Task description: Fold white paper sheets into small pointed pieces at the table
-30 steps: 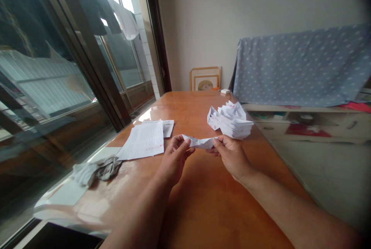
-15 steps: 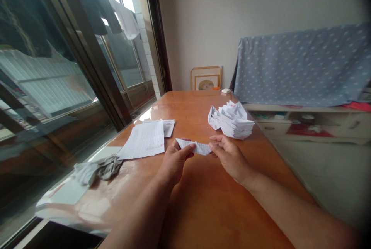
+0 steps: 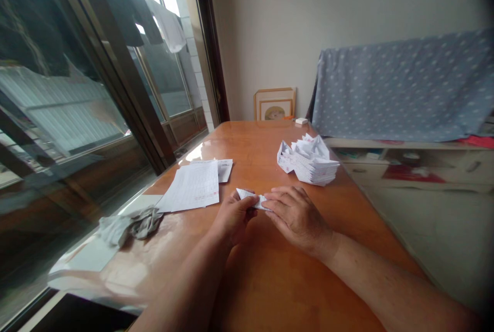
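Note:
A small piece of folded white paper [image 3: 247, 196] with printed lines is held above the wooden table. My left hand [image 3: 234, 214] pinches its left part, thumb on top and fingers beneath. My right hand [image 3: 296, 216] lies over the paper's right end, its fingers closed on it and hiding that end. Beyond the right hand stands a bundle of folded paper pieces [image 3: 311, 163], packed together with points sticking up. To the left lie flat sheets of written paper [image 3: 195, 185], overlapping one another.
The wooden table [image 3: 250, 146] bears a crumpled grey cloth [image 3: 144, 223] at the left and a small white box [image 3: 301, 121] at the far edge. Glass doors [image 3: 57, 116] run along the left. A low cabinet [image 3: 366, 172] stands at the right.
My right hand has turned over and slid left along the folded paper, covering its right end, which showed before. My left hand keeps its pinch in nearly the same place.

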`<state>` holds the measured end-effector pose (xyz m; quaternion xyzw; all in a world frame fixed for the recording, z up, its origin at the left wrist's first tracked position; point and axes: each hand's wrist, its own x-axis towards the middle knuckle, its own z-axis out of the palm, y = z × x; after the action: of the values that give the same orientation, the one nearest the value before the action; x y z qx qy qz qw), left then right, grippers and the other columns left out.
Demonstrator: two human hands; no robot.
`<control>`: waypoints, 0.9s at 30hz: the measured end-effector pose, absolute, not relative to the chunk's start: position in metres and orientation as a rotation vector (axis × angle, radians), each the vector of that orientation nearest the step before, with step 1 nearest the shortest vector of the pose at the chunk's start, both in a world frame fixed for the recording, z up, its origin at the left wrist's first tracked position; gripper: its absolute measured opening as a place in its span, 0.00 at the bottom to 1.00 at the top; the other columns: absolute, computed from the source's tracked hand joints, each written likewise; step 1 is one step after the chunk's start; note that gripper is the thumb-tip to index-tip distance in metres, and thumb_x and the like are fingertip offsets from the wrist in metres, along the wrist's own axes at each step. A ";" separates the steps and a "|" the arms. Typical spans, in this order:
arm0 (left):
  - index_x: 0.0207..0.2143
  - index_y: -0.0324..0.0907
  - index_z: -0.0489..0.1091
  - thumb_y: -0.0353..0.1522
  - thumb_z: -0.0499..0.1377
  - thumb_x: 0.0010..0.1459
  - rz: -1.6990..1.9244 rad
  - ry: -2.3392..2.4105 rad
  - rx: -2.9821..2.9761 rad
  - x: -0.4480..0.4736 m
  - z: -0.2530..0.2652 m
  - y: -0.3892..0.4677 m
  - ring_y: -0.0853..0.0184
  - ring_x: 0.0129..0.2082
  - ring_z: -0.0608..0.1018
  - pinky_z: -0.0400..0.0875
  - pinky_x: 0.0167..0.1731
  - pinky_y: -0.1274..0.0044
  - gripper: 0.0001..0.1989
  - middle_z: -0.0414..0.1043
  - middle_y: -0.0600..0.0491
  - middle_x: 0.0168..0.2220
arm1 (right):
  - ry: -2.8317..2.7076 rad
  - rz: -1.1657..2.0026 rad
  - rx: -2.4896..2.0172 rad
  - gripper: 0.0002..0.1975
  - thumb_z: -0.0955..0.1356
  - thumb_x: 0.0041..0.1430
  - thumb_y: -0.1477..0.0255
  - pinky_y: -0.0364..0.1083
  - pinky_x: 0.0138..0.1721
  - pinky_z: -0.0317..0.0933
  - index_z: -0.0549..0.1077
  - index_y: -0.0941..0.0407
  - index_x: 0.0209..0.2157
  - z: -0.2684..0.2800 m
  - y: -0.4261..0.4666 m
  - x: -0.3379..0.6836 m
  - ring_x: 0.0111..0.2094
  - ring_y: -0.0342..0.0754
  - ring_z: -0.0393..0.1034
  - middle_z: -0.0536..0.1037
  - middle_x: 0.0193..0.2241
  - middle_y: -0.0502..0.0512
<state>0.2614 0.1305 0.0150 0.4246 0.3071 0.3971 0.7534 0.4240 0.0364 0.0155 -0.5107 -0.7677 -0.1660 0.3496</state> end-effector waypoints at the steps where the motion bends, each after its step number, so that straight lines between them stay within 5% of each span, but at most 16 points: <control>1: 0.36 0.39 0.67 0.26 0.70 0.45 0.862 0.673 0.909 0.261 0.015 0.130 0.76 0.24 0.73 0.65 0.24 0.84 0.17 0.72 0.57 0.28 | -1.984 -0.441 -1.307 0.11 0.68 0.64 0.75 0.58 0.52 0.62 0.76 0.52 0.48 0.015 0.037 0.424 0.51 0.56 0.70 0.80 0.48 0.56; 7: 0.54 0.42 0.64 0.30 0.70 0.52 0.828 0.667 0.916 0.259 0.015 0.130 0.71 0.31 0.78 0.73 0.34 0.78 0.28 0.74 0.52 0.37 | -1.901 -0.397 -1.324 0.10 0.67 0.66 0.75 0.56 0.50 0.63 0.75 0.54 0.48 0.015 0.038 0.430 0.47 0.54 0.71 0.81 0.44 0.55; 14: 0.53 0.50 0.73 0.41 0.66 0.58 0.987 0.764 1.696 0.255 0.015 0.130 0.55 0.61 0.68 0.64 0.56 0.66 0.21 0.67 0.47 0.60 | -1.751 -0.209 -1.377 0.09 0.65 0.68 0.72 0.52 0.45 0.65 0.76 0.53 0.46 0.013 0.042 0.441 0.42 0.53 0.72 0.80 0.40 0.56; 21: 0.43 0.46 0.77 0.36 0.62 0.63 1.119 0.615 2.203 0.252 0.013 0.134 0.62 0.43 0.75 0.68 0.48 0.69 0.08 0.75 0.49 0.41 | -1.711 -0.016 -1.331 0.09 0.65 0.68 0.72 0.49 0.44 0.65 0.76 0.51 0.46 0.012 0.041 0.442 0.42 0.51 0.72 0.79 0.39 0.54; 27: 0.40 0.44 0.77 0.36 0.62 0.63 1.046 0.617 2.222 0.251 0.013 0.134 0.64 0.38 0.74 0.68 0.40 0.72 0.07 0.74 0.50 0.35 | -1.674 0.115 -1.373 0.09 0.68 0.64 0.70 0.48 0.44 0.65 0.77 0.51 0.46 0.010 0.043 0.443 0.42 0.50 0.73 0.79 0.39 0.53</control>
<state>0.2511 0.1337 0.0126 0.8370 0.2324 0.3940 0.3002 0.4425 0.0426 0.0097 -0.5597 -0.6824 0.0470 0.4679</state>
